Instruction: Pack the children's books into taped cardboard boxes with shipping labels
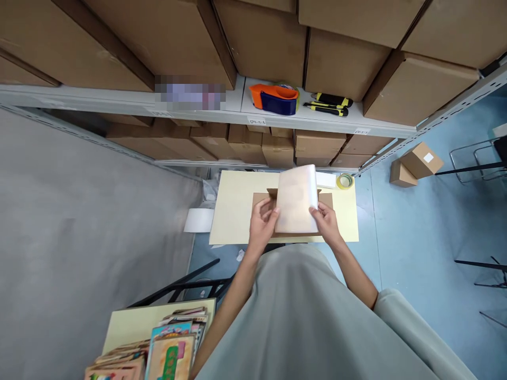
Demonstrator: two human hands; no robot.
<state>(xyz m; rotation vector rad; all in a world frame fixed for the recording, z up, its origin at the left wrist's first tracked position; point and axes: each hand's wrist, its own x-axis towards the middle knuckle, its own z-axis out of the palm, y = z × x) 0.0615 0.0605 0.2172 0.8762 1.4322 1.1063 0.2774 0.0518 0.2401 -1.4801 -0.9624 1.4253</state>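
Observation:
My left hand [262,219] and my right hand [327,221] both grip a pale, thin book or booklet [296,199], one on each lower side. I hold it tilted over an open brown cardboard box [261,199] that lies on a small cream table [233,211]. The fingers of both hands curl round the book's edges. The box's flaps spread out flat beneath the book, which hides most of the box.
A tape roll [345,181] and a white slip [326,179] lie at the table's far right. On the shelf [119,103] sit an orange-blue tape dispenser [274,98] and two yellow-black cutters [328,104], among cardboard boxes. A stack of picture books [158,348] lies near left.

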